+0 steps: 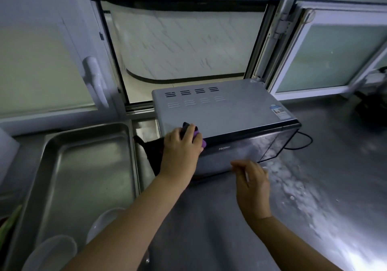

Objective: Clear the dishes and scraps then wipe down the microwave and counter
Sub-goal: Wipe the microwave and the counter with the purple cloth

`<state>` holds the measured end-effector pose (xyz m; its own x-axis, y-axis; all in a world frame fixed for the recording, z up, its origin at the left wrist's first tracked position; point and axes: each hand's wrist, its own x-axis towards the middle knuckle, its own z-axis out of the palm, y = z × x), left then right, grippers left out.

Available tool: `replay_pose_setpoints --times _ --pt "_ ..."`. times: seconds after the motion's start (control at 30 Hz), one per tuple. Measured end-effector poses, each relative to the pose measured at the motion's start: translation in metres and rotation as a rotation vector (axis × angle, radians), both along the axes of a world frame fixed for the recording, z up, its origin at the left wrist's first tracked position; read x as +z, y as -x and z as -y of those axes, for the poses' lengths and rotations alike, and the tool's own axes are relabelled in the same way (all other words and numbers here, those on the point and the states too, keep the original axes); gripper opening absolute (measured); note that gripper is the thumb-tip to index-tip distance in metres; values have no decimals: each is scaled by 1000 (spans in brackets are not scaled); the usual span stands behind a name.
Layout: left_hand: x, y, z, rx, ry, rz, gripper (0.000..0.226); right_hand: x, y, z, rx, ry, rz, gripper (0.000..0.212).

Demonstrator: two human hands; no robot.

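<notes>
Stainless steel worktop is seen across the frame, wet and streaked with foam at right. A deep steel sink is set into it at left; two pale dishes are lying at the sink's near end. The microwave, grey-topped with a dark door, is placed on the worktop against a window frame, its door closed and its cord trailing at right. A dark cloth with a purple side is pressed onto the microwave's front left top edge by the left hand, fingers curled over it, part of it hanging down the side. The right hand is held before the microwave door, fingers loosely apart, nothing gripped; contact with the door cannot be told.
</notes>
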<state>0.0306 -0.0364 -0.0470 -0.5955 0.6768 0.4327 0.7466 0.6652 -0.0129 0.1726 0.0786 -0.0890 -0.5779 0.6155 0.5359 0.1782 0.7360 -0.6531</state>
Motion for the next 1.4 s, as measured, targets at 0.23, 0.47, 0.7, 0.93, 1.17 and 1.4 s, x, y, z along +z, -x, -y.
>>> replay_pose_setpoints --times 0.23,0.47,0.7,0.93,1.17,1.4 --pt "0 -19 -73 -73 201 -223 33 -8 -31 -53 -25 49 26 23" --pt "-4 -36 -155 -114 216 -296 34 -17 -56 -119 -25 89 93 21" --pt "-11 -55 -232 -126 186 -338 35 -25 -80 -183 -35 124 142 22" --pt "-14 -72 -296 -140 155 -392 34 -40 -100 -227 -44 156 183 25" --pt "-11 -86 -342 -192 173 -371 35 -39 -104 -261 -12 212 208 28" --pt "15 -124 -351 -368 -166 150 29 5 -102 -278 14 500 -14 29"
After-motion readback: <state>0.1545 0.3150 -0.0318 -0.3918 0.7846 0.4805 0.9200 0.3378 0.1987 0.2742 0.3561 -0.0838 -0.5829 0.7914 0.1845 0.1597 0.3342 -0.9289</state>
